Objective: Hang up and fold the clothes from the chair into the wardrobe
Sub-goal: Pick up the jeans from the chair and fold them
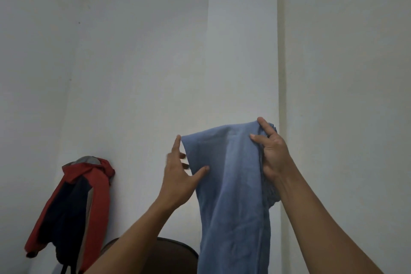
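Right hand (pixel 273 158) clutches a blue garment (pixel 231 184), left hand (pixel 178 176) spread open against its edge, before a pale wall (pixel 133 51), red jacket (pixel 75 196) hanging lower-left, dark chair (pixel 171 251) beneath.

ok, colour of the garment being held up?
Plain blue, no pattern; the head view shows the garment gripped by the right hand.

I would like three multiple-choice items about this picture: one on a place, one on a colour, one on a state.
1. The red jacket is: A left of the held garment; B right of it; C in a hand.
2. The held garment is: A green; B blue; C white.
3. The right hand: A hangs idle; B grips the garment; C presses the wall.
Answers: 1 A: it shows at the picture's left. 2 B: its cloth is blue. 3 B: fingers curl round its top.
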A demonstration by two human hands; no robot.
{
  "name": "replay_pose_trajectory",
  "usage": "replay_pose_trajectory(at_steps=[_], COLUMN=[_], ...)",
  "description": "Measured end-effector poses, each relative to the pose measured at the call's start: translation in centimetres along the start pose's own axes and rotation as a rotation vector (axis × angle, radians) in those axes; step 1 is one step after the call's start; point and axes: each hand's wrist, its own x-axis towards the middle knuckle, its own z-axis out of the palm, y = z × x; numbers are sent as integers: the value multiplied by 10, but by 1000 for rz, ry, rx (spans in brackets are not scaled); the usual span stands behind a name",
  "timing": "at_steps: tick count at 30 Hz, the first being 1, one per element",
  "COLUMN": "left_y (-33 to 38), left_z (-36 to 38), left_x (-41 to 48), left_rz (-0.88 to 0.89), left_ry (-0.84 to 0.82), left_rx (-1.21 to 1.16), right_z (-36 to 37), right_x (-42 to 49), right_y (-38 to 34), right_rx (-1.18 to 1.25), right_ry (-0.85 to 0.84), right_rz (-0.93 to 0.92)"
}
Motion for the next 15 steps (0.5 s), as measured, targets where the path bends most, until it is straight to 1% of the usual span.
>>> replay_pose_trajectory(at_steps=[2, 6, 9, 10, 12, 14, 15], left_y=[3, 7, 3, 2, 2, 2, 2], left_z=[2, 6, 7, 8, 6, -2, -7], left_x=[-5, -2, 1, 1, 3, 10, 14], left_rz=[39, 190, 199, 188, 154, 95, 67], left_ry=[-119, -170, -257, -262, -198, -89, -72], left_rx=[-126, -153, -165, -174, -243, -327, -349], right_z=[0, 4, 1, -1, -8, -16, -22], right_x=[3, 2, 3, 4, 6, 8, 10], right_y=[3, 11, 19, 23, 27, 21, 15], right_rx=[14, 64, 96, 101, 29, -143, -220], right_ry=[18, 40, 39, 38, 29, -8, -37], right_rz=[5, 23, 70, 82, 96, 115, 139])
